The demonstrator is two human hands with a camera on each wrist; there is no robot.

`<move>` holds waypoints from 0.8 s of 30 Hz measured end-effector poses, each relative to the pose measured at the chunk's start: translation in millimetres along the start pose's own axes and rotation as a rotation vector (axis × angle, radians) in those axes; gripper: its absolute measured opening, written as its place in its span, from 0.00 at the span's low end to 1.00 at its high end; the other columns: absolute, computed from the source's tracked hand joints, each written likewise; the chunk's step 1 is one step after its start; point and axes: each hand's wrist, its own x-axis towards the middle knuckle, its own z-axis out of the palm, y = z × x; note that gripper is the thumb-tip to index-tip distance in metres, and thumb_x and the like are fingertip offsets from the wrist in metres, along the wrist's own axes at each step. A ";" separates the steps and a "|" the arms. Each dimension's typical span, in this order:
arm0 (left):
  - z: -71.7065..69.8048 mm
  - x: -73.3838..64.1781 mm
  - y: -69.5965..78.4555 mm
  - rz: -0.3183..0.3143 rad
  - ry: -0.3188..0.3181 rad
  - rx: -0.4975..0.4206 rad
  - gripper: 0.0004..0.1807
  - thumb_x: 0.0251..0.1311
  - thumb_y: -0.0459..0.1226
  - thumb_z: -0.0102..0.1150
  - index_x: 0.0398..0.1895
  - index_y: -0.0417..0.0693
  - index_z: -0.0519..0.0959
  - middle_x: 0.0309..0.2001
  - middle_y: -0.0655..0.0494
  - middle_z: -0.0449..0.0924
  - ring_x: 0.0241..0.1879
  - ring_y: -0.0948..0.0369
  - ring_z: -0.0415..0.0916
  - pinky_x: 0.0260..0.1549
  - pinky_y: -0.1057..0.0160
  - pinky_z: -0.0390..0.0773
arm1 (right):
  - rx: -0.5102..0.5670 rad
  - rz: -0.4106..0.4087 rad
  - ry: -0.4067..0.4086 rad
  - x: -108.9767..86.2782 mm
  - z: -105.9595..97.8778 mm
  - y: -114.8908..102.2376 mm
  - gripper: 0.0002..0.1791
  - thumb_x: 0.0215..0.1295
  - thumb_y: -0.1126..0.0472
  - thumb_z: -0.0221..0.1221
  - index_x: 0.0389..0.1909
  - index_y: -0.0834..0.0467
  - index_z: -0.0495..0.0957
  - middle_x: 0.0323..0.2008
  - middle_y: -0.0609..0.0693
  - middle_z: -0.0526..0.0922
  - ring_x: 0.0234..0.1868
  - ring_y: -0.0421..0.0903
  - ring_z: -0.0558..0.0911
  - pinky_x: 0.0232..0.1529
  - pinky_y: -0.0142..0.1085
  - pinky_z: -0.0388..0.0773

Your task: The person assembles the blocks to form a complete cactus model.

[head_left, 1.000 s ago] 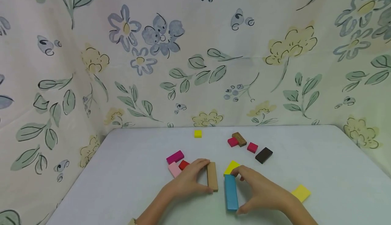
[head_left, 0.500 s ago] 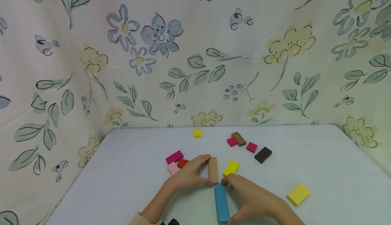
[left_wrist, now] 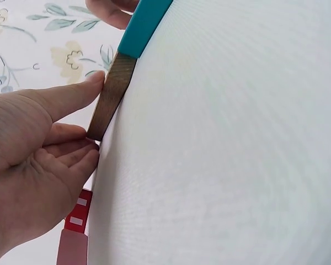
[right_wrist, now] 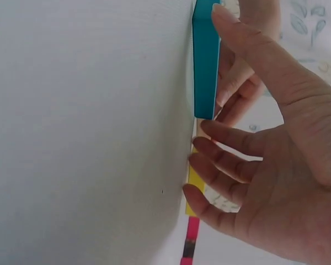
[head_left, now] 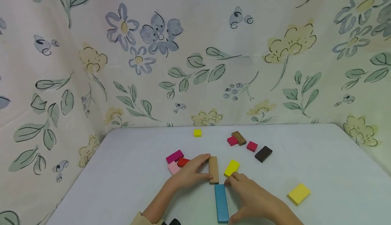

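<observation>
A wooden block [head_left: 213, 170] lies lengthwise on the table. My left hand [head_left: 190, 172] holds it from the left, forefinger at its far end and thumb on the side, as the left wrist view shows. Directly nearer to me lies a long blue block [head_left: 221, 203], its far end right at the wooden block's near end. My right hand [head_left: 255, 199] spans the blue block from the right, thumb at the near end and forefinger by the far corner. In the right wrist view the other fingers are spread loosely past the blue block [right_wrist: 206, 66].
A yellow block [head_left: 231, 168] lies just beyond my right fingertips; another yellow block [head_left: 298, 194] lies further right. Magenta [head_left: 174, 156], red [head_left: 183, 162] and pink [head_left: 173, 168] blocks cluster beyond my left hand. Further back are a small yellow block [head_left: 197, 133] and a dark block [head_left: 263, 154].
The blue block has moved left and towards me, from beside the wooden block to end-on with it. The wooden block shifted slightly away. My left thumb slid from its near end to its side.
</observation>
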 end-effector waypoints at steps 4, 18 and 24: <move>-0.5 -0.3 0.0 0.007 0.001 -0.004 0.42 0.66 0.44 0.72 0.80 0.43 0.65 0.78 0.46 0.66 0.78 0.46 0.62 0.73 0.43 0.70 | -0.022 0.001 0.013 0.6 1.0 -3.0 0.49 0.40 0.40 0.84 0.61 0.60 0.78 0.58 0.51 0.78 0.53 0.50 0.75 0.60 0.54 0.83; 0.5 1.0 -2.5 0.045 0.004 0.001 0.40 0.66 0.43 0.72 0.78 0.41 0.67 0.77 0.45 0.68 0.77 0.46 0.65 0.72 0.44 0.71 | -0.076 0.007 0.031 6.8 7.9 -14.9 0.50 0.39 0.36 0.83 0.61 0.59 0.79 0.60 0.55 0.79 0.55 0.52 0.76 0.60 0.63 0.81; 0.5 2.8 -3.8 0.065 -0.001 0.001 0.40 0.67 0.43 0.71 0.78 0.41 0.67 0.77 0.45 0.69 0.77 0.47 0.65 0.72 0.44 0.71 | -0.087 0.012 0.035 6.8 8.3 -16.4 0.50 0.39 0.35 0.83 0.60 0.60 0.79 0.57 0.53 0.80 0.53 0.51 0.75 0.59 0.65 0.80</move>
